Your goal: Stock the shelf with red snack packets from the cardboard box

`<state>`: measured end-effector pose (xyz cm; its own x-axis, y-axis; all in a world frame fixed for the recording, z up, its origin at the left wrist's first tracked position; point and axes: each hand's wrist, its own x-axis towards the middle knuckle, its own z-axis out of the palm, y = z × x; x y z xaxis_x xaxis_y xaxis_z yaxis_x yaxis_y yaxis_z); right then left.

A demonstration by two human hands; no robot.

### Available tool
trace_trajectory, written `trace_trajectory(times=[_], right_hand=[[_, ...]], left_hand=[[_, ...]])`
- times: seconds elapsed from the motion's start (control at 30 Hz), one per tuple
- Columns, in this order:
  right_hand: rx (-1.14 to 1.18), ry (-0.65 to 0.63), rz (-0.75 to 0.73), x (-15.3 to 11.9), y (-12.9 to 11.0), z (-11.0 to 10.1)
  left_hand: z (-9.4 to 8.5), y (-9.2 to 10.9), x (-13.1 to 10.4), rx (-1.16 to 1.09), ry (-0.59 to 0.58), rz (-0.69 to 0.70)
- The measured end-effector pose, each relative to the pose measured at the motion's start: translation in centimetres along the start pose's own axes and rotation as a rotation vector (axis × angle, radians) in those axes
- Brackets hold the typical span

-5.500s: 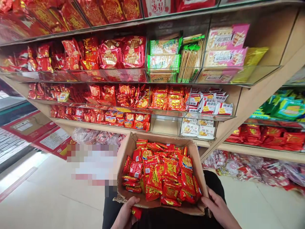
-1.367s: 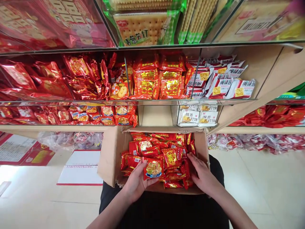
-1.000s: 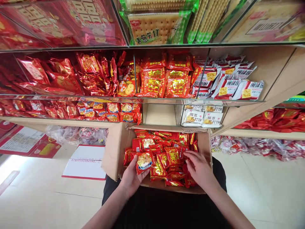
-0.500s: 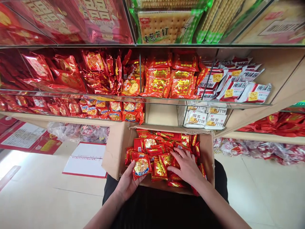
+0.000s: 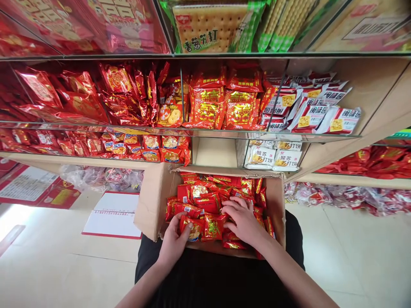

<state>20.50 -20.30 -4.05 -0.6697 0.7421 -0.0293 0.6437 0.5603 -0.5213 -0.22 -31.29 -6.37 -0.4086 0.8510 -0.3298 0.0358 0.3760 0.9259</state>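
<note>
An open cardboard box rests on my lap, filled with small red snack packets. At its near left, my left hand grips one red and gold snack packet between thumb and fingers, low among the others. Beside it lies another red packet with green and gold print. My right hand reaches over the box's middle, fingers bent and thumb apart, touching the packets beneath. Its palm side is hidden.
Just beyond the box stand glass-fronted shelves with red packets, white cracker packets and a bare compartment. A white sheet with a red edge lies on the floor at left. Plastic-wrapped goods line the lower right.
My left hand has turned over and lowered its packet among the others. My right hand's fingers have drawn closer together and shifted slightly left. The whole view has shifted a little.
</note>
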Motion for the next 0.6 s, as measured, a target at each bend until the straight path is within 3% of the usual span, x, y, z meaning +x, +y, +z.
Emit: trace_trajectory(times=[0.1, 0.17, 0.2, 0.27, 0.33, 0.4, 0.47, 0.53, 0.6], right_hand=[[0.102, 0.154, 0.006, -0.4, 0.4, -0.7], [0.179, 0.242, 0.024, -0.6, -0.1, -1.0], [0.237, 0.243, 0.031, -0.8, -0.7, -1.1], [0.376, 0.162, 0.026, -1.1, -2.2, -0.9], [0.486, 0.061, -0.004, -1.5, -3.2, -0.6], [0.484, 0.078, -0.006, -1.8, -3.1, -0.3], [0.357, 0.219, 0.09, -2.0, -1.6, -0.2], [0.173, 0.335, 0.267, -1.9, 0.5, -0.2], [0.019, 0.296, 0.43, -1.6, 2.5, 0.0]], left_hand=[[-0.3, 0.6, -0.1, 0.385, 0.086, 0.258], [-0.1, 1.9, -0.3, 0.508, 0.093, 0.45], [0.1, 2.7, -0.4, 0.52, 0.053, 0.523], [0.6, 4.2, -0.5, 0.477, -0.148, 0.553], [1.2, 5.1, -0.3, 0.368, -0.41, 0.422], [1.7, 5.3, -0.1, 0.2, -0.544, 0.215], [1.9, 5.0, 0.1, -0.01, -0.521, 0.015], [2.0, 4.5, 0.2, -0.226, -0.414, -0.149], [1.9, 4.3, 0.2, -0.419, -0.3, -0.27]])
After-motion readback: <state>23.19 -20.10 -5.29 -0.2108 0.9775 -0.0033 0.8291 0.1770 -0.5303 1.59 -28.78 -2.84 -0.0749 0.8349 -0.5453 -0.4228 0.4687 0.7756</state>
